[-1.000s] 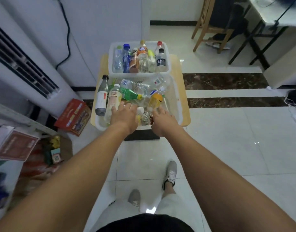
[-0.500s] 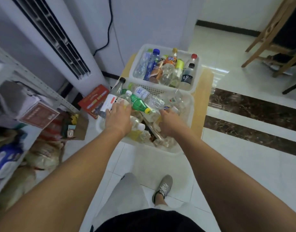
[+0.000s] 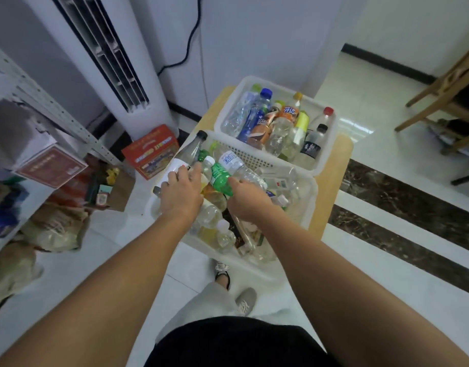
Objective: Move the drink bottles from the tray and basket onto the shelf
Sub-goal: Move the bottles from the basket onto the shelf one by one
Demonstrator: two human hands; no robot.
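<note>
The left hand (image 3: 180, 193) curls its fingers round a white-labelled bottle (image 3: 184, 160) leaning over the basket's (image 3: 306, 207) left rim. The right hand (image 3: 248, 201) grasps a green bottle (image 3: 219, 177) atop the heap inside. More bottles stand in the tray (image 3: 330, 144) behind (both containers sit on a wooden table (image 3: 334, 181)). The shelf (image 3: 69, 120) stands at left.

A small wooden table (image 3: 331, 181) stood on the white tiled floor (image 3: 387, 260). It carried 2 white plastic containers, touching each other. The perforated basket (image 3: 313, 189) on the near side was heaped with drink bottles (image 3: 278, 178) lying flat, and the tray (image 3: 330, 144) on the far side held more standing upright. On the floor left of the table sat a red box (image 3: 151, 152) and an open cardboard box (image 3: 117, 189).
</note>
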